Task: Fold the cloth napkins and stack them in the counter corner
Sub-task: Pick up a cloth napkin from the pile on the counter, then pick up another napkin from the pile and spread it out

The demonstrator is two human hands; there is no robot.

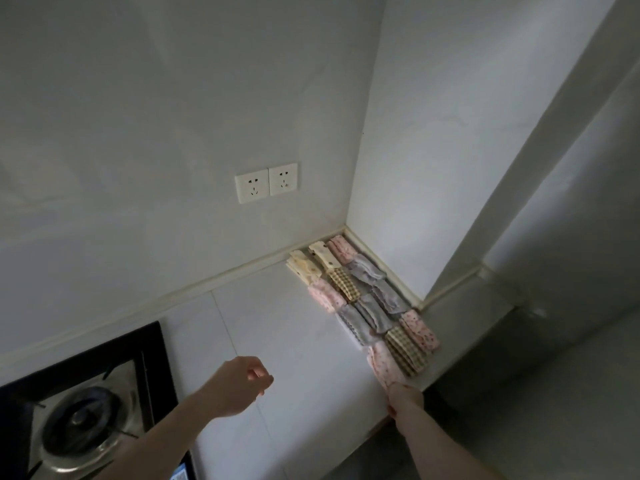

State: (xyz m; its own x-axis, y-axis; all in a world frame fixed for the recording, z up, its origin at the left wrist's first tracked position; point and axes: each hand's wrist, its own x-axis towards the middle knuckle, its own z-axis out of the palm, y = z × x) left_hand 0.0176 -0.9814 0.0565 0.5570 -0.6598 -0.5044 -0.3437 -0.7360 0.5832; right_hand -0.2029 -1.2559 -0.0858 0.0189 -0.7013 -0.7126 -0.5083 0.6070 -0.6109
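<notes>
Several folded cloth napkins (360, 296) lie in rows along the right wall, from the counter corner toward the counter's front edge: cream, pink floral, grey and checked ones. A pink floral napkin (382, 365) lies nearest to me at the front end of the rows. My right hand (403, 398) grips the near end of that napkin. My left hand (242, 382) hovers above the white counter (294, 341) to the left of the rows, fingers loosely curled, holding nothing.
A gas hob (79, 420) with a burner sits at the lower left of the counter. Two wall sockets (266, 183) are on the back wall. A white pillar (519, 202) rises to the right of the napkins.
</notes>
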